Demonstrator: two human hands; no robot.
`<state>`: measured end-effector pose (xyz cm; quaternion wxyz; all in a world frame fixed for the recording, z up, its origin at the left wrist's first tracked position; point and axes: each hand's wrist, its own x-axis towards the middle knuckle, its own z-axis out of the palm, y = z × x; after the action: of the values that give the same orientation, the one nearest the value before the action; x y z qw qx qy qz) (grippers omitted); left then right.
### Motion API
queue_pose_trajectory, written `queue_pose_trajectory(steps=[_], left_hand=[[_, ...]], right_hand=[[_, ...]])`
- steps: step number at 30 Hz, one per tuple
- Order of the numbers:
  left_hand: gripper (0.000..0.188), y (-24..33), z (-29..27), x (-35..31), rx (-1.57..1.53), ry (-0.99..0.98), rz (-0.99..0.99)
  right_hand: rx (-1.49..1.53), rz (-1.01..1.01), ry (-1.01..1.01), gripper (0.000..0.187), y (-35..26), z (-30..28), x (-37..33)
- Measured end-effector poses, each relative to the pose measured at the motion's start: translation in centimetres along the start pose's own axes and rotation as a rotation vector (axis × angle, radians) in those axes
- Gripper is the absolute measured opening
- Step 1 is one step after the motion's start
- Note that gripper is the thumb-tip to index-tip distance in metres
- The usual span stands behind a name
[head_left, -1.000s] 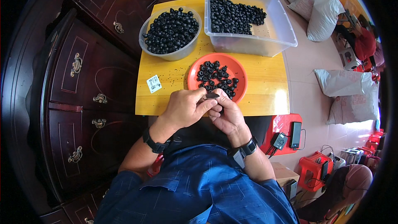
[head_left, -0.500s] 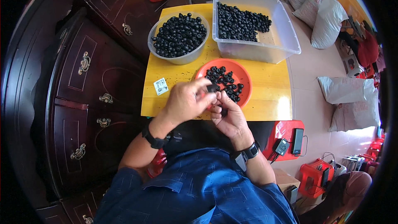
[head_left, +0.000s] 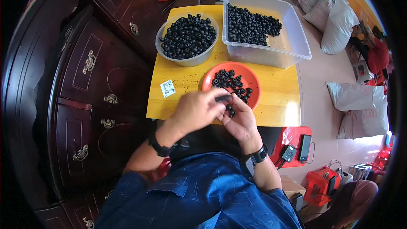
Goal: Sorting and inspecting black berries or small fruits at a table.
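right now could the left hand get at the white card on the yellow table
Probably yes: the white card lies near the left hand, nothing visible between, though that hand holds a dark object.

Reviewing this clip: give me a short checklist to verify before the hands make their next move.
1. Left hand gripping the dark object: ok, though its exact kind is unclear.
2. Right hand holding black beads: ok.
3. Orange plate close to both hands: ok.
4. Round tub upright: ok.
5. Rectangular bin fully supported by the table: cannot tell; its rim reaches past the right edge.
6. Tabletop free of specks: not ok.
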<state>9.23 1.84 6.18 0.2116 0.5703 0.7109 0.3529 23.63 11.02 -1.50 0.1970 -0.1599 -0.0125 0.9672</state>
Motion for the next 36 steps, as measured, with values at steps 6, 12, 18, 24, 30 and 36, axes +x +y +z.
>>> queue_pose_trajectory(steps=[6,12,18,24,30,36], left_hand=[[0.031,-0.3,3.4,-1.1,0.150,-0.006,0.086],[0.028,-1.4,3.7,-0.7,0.126,0.015,0.118],[0.030,-0.9,2.5,-0.2,-0.179,0.132,0.088],[0.026,-0.7,2.2,-0.4,-0.359,0.118,0.054],[0.025,-0.7,2.5,-0.4,-0.595,0.038,-0.016],[0.022,-2.0,2.1,0.0,-0.581,0.035,-0.043]], right_hand=[[0.045,0.015,-0.060,0.035,0.2,0.1,0.0],[0.024,-0.014,-0.016,0.037,0.0,0.4,-0.4],[-0.041,0.010,0.051,0.027,-0.5,-0.2,-0.9],[-0.111,0.037,-0.065,0.022,-0.3,-0.1,-1.0],[-0.102,0.035,-0.124,0.011,-0.5,0.3,-0.9],[-0.069,0.035,-0.091,0.010,0.0,0.1,-0.9]])
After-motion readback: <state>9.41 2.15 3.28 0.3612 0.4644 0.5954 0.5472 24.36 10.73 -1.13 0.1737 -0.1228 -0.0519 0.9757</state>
